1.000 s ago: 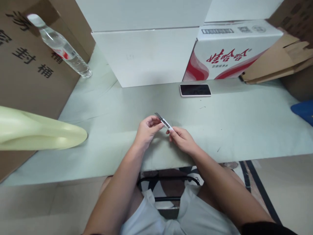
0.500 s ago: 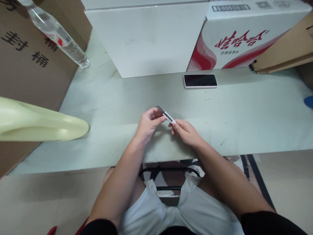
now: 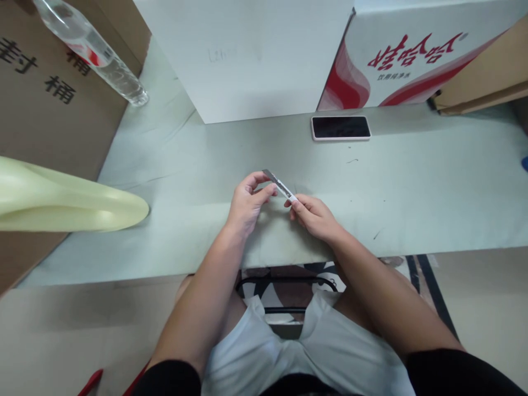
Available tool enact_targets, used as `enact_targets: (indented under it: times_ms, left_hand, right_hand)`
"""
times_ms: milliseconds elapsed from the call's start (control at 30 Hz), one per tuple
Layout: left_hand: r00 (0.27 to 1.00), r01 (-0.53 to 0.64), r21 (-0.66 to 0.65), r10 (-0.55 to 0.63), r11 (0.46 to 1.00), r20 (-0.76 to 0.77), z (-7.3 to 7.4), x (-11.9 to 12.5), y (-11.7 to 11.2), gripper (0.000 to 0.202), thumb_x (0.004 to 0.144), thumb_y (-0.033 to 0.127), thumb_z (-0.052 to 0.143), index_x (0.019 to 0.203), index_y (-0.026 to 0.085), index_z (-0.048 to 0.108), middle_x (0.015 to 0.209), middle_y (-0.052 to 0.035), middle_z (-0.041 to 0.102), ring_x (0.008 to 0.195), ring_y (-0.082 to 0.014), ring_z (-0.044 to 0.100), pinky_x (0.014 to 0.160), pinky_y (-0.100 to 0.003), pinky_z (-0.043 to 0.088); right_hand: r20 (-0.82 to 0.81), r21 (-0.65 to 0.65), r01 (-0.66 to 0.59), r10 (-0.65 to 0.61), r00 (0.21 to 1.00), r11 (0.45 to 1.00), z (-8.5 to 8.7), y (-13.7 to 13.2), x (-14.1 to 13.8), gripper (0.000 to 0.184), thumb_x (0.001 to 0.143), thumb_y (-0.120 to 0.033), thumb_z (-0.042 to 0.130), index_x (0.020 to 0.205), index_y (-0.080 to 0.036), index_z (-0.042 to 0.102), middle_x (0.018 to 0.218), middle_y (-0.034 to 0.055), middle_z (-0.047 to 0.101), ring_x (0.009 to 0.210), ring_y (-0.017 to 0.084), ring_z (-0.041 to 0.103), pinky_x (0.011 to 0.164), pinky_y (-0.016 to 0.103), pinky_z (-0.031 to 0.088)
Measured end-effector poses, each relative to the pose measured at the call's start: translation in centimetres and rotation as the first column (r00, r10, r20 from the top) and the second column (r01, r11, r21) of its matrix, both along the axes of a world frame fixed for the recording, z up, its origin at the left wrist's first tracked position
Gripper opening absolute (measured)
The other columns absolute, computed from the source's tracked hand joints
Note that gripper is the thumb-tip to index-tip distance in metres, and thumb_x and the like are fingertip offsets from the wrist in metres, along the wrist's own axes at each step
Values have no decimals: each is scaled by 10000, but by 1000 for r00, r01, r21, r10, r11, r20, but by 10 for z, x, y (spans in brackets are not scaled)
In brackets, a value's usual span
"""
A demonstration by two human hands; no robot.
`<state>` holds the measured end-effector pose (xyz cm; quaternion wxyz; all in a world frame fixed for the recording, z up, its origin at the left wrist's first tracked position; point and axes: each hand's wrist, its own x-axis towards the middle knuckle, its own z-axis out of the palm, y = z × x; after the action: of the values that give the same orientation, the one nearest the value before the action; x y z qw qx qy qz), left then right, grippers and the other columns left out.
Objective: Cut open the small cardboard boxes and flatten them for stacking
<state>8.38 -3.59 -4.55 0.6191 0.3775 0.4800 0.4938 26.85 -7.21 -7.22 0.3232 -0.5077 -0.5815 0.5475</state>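
Note:
A slim white utility knife (image 3: 284, 190) is held slantwise above the table, its grey metal blade end up and to the left. My right hand (image 3: 313, 217) is closed round the lower handle end, thumb on top. At the blade end, my left hand (image 3: 247, 203) has its thumb against the knife's side and its index finger behind it, in a loose pinch. The exact contact of the left fingertips is partly hidden. Beyond the hands, a phone (image 3: 341, 127) with a dark screen lies flat on the table.
The table (image 3: 185, 165) has a pale green cover with small dark specks. White cartons (image 3: 264, 66) line its back, one with red lettering (image 3: 416, 52). At left are a brown carton (image 3: 53, 137), a clear bottle (image 3: 99, 60) and a pale yellow smooth object (image 3: 82, 198).
Both hands keep hold of the utility knife, with only a slight shift of the left fingers along it. The whole view has moved a little, so everything sits slightly higher.

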Motion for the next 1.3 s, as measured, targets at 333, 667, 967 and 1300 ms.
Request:
enact_targets:
  times_ms: [333, 667, 967, 1300]
  left_hand:
    - [999, -30, -67, 33, 997, 35, 5, -4, 3, 296, 636, 283, 869, 875, 193, 719, 935, -6, 720, 676, -89, 641, 595, -202, 457]
    - [992, -92, -82, 98, 992, 75, 7, -9, 6, 362, 569, 326, 910, 836, 204, 697, 826, 21, 693, 646, -88, 642, 579, -194, 445]
    - [993, -118, -45, 118, 992, -9, 4, -10, 8, 275, 643, 318, 872, 785, 202, 668, 750, 16, 684, 651, -115, 655, 595, -215, 450]
    - [992, -130, -55, 130, 990, 0, 5, -13, 10, 334, 623, 438, 868, 777, 194, 700, 813, -16, 749, 647, -126, 691, 584, -212, 457]
  right_hand:
    - [9, -10, -2, 2, 1000, 1000, 0, -1, 1, 535, 959, -707, 498, 948, -211, 700, 714, 16, 624, 599, 131, 465, 530, 262, 310]
    - [41, 16, -29, 28, 999, 999, 3, 0, 1, 473, 968, -640, 496, 905, -212, 685, 711, 17, 622, 646, 150, 491, 576, 275, 325]
    - [57, 26, -56, 55, 997, 998, 6, 1, 0, 459, 959, -635, 504, 902, -215, 682, 705, 12, 626, 663, 161, 519, 629, 295, 355]
    - [39, 24, -48, 47, 998, 999, 5, 0, 1, 450, 972, -624, 487, 911, -218, 673, 702, 15, 617, 665, 163, 507, 601, 286, 338]
